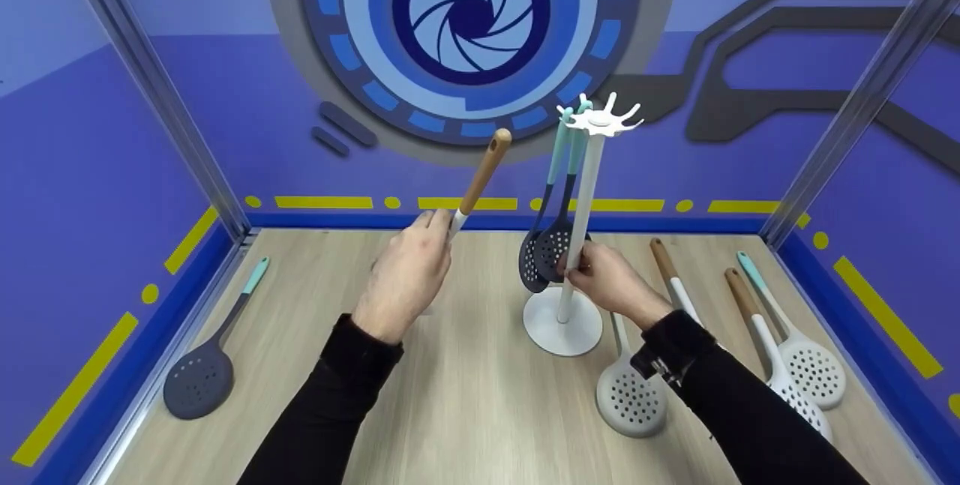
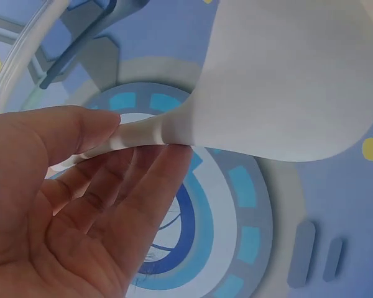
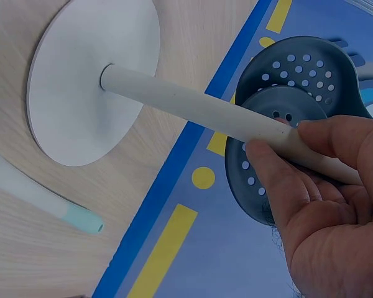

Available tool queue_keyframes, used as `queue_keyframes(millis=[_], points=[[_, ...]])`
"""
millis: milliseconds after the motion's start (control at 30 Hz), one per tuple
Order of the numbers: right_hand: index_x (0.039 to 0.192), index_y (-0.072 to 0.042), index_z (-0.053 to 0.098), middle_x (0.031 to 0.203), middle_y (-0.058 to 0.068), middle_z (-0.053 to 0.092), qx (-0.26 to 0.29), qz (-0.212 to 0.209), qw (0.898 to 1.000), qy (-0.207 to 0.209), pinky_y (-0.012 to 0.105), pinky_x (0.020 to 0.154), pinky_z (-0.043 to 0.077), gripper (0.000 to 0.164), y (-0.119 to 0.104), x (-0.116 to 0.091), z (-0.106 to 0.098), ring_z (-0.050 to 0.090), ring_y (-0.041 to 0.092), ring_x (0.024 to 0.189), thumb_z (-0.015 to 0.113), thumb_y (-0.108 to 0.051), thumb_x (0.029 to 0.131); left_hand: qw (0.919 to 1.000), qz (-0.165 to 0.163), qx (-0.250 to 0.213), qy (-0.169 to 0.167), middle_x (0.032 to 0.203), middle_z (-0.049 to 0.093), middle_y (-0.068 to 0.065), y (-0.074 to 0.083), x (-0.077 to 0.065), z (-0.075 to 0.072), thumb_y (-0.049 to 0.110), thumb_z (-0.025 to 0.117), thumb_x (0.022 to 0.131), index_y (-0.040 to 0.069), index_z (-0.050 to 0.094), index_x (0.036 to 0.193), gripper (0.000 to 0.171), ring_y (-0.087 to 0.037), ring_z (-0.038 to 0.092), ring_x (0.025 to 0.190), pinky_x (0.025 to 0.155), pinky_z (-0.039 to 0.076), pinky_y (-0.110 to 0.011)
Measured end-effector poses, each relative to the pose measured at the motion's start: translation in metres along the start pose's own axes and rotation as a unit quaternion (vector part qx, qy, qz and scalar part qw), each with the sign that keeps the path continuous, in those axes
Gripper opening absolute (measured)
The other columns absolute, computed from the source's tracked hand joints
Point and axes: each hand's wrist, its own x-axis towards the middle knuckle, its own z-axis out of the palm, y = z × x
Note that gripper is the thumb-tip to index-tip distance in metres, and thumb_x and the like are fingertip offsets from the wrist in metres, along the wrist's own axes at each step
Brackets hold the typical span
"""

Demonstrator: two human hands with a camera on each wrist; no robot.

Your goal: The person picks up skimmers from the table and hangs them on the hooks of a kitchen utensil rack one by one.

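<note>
One wooden-handled utensil [image 1: 484,174], held up left of the white stand [image 1: 587,185], is pinched at its neck between the thumb and fingers of the left hand [image 1: 405,271]; its handle end is best kept free and pointed upward. Two dark skimmers [image 1: 555,236] are hung on the stand, which is gripped by the curled right hand [image 1: 611,279] and should be kept steady to spare them any swinging.

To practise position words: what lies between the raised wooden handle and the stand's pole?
Two hanging dark perforated utensils with mint handles; the head view shows them.
</note>
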Motion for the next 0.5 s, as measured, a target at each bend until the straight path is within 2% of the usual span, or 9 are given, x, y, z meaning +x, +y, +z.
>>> queue_keyframes(millis=[300, 500], points=[[0.123, 0.007, 0.076, 0.119, 0.027, 0.085, -0.002, 0.006, 1.000, -0.001, 0.059, 0.105, 0.070, 0.018, 0.002, 0.002, 0.001, 0.084, 0.043, 0.120, 0.065, 0.006, 0.110, 0.9998, 0.000, -0.012, -0.016, 0.112, 0.078, -0.019, 0.006, 0.003, -0.001, 0.004, 0.064, 0.119, -0.001, 0.069, 0.135, 0.017, -0.030, 0.080, 0.078, 0.058, 0.065, -0.035], [0.122, 0.007, 0.077, 0.120, 0.027, 0.085, 0.005, 0.007, 1.000, 0.000, 0.060, 0.107, 0.070, 0.017, 0.000, 0.001, 0.000, 0.084, 0.045, 0.123, 0.066, 0.006, 0.110, 0.9998, 0.007, -0.018, -0.008, 0.112, 0.079, -0.019, 0.013, 0.005, -0.002, 0.006, 0.064, 0.119, -0.001, 0.069, 0.133, 0.016, -0.031, 0.080, 0.080, 0.059, 0.066, -0.037]])
